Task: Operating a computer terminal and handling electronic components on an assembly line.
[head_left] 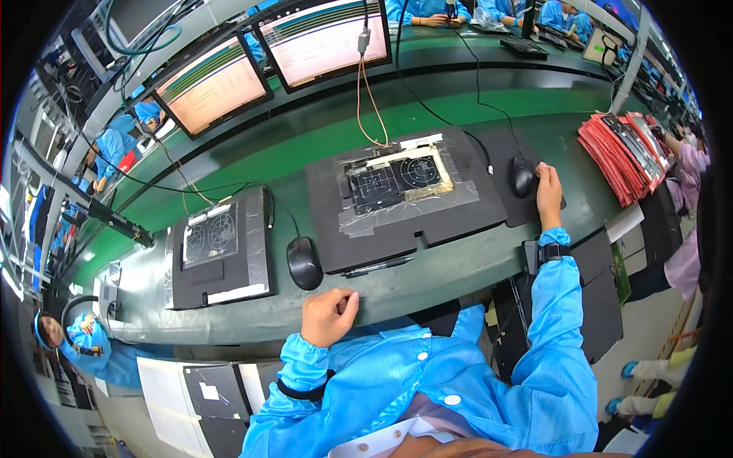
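At the front edge of the green bench, my left hand is closed in a loose fist, thumb across the fingers, with nothing seen in it. Further right, my right hand has its fingers curled against the right side of a black computer mouse, which lies on a dark mouse pad. Between my hands lies a black foam board with two dark square plates taped under clear film, each marked with a target pattern. A pen rests along its front edge.
A second black mouse and a smaller foam board sit at left. Two monitors stand behind, with cables hanging down. Red sleeves are stacked at far right. Several co-workers in blue are across the bench.
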Demonstrator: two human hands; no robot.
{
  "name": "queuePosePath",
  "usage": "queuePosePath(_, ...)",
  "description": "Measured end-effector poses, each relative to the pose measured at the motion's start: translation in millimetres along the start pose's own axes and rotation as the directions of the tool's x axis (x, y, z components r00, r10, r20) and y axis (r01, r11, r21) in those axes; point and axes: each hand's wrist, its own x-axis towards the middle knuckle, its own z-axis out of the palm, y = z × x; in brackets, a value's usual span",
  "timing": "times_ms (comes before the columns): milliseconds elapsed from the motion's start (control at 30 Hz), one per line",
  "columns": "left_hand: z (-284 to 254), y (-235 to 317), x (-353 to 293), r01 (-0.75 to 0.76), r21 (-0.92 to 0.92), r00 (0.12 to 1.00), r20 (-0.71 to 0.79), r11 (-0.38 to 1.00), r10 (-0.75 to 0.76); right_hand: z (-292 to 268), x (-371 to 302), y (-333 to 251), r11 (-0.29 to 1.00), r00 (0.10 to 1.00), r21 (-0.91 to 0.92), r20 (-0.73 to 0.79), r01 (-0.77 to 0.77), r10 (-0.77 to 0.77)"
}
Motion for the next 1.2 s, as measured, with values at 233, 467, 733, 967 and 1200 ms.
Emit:
queuePosePath(233,2,-5,-2,-0.016,-0.038,0.997,-0.071,0.999,0.014,-5,-2,-7,0.999,0.999,-0.045,0.036,-0.021,0.023)
queuePosePath(467,2,-3,1,0.007,-0.061,1.000,-0.030,0.998,-0.009,-7,-1,2,0.999,1.000,-0.048,0.015,-0.006,0.007)
queuePosePath(733,1,-10,1,-0.036,-0.056,0.999,-0.010,0.998,0.035,-8,1,-2,0.999,1.000,-0.042,0.003,-0.001,0.001)
queuePosePath(967,3,-5,10,-0.020,-0.064,0.999,0.049,0.998,0.023,-9,-3,-6,0.997,1.000,-0.072,0.021,-0.016,0.018)
queuePosePath(1200,1,-2,13,0.017,-0.070,0.998,0.062,0.997,-0.013,-10,-9,-8,0.997,0.999,-0.068,0.028,-0.031,0.033)
